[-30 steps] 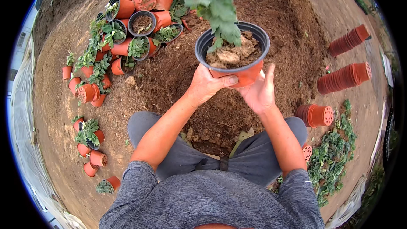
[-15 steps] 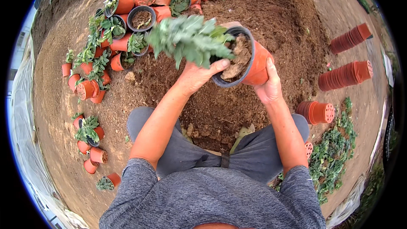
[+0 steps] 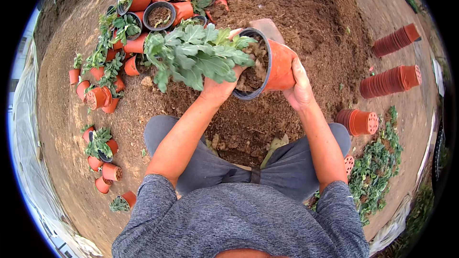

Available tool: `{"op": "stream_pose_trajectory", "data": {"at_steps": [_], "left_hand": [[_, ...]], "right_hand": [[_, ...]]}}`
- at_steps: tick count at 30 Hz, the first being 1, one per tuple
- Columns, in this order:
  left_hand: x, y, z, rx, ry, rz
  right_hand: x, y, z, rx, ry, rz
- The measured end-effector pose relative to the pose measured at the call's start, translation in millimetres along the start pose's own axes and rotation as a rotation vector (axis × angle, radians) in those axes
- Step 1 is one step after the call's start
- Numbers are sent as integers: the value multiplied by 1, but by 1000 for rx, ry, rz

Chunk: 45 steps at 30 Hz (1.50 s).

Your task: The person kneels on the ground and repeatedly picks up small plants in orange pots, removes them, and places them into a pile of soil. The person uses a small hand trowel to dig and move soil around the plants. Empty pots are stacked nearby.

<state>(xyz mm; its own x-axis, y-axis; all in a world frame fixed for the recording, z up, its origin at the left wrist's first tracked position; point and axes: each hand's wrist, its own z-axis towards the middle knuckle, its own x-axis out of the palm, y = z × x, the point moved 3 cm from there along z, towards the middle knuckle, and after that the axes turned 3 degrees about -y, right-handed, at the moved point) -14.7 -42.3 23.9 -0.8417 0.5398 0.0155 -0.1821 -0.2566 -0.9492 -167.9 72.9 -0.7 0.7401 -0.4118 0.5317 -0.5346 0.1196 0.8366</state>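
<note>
A red-orange plastic flowerpot (image 3: 281, 69) with a dark inner rim lies tilted on its side in the air, its mouth facing left. My right hand (image 3: 300, 90) is wrapped round the pot's outer wall near its base. Out of the pot's mouth leans a leafy green plant (image 3: 193, 57), and brown soil (image 3: 256, 67) shows around its lower stem. My left hand (image 3: 220, 88) grips the plant close to the rim; the leaves hide most of its fingers.
Beneath the pot spreads a mound of loose brown soil (image 3: 315, 24), with a flat brownish piece (image 3: 267, 29) on it. Pots with plants lie heaped at the far left. Nested stacks of empty pots (image 3: 389, 82) lie at the right, near a pile of cut greenery (image 3: 375, 177).
The pot and plant have shifted slightly left, and the pot has turned more onto its side. The leaves, blurred before, are now sharp. Both hands keep their hold.
</note>
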Motion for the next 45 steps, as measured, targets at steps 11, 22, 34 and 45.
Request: {"op": "stream_pose_trajectory", "data": {"at_steps": [11,22,34,45], "left_hand": [[-74,-5,22,-138,-356,-239],[-136,58,36,-626,-584,-559],[-117,25,43,-582,-634,-578],[-132,97,32,-680,-402,-618]], "right_hand": [[-39,14,10,-176,-190,-144],[-129,159,-118,-513,-778,-1917],[-234,61,-309,609,-1053,-2004],[-212,102,-237,-339,-932,-1782]]}}
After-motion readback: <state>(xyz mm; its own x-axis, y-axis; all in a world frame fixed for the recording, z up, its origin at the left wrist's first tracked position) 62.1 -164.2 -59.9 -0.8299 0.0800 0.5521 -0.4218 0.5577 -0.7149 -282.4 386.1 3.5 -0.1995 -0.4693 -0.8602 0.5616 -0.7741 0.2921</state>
